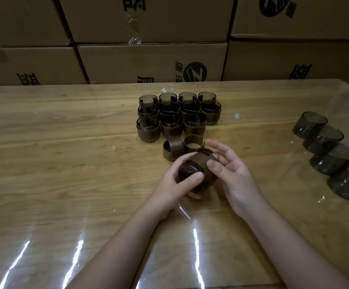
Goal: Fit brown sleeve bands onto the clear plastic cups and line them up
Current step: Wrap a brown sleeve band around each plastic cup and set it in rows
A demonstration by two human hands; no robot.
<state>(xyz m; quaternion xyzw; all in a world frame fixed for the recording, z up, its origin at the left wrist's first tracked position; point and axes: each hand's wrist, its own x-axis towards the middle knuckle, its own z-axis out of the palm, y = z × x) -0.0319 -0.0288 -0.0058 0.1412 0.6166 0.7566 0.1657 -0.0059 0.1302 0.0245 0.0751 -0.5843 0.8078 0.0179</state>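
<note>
A smoky clear cup [192, 174] lies on its side at the table's middle, its base toward me, with a brown sleeve band [206, 160] around its far part. My left hand [178, 184] grips the cup's base end. My right hand [231, 170] pinches the band with thumb and fingers. Two loose brown bands [172, 150] [193, 143] stand just behind the hands. Further back, several banded cups [177, 115] stand upright in rows.
A nested row of bare smoky cups [328, 151] lies on its side at the right. The wooden table [65, 163] has a glossy clear cover. Stacked cardboard boxes [152, 61] form a wall behind the table's far edge.
</note>
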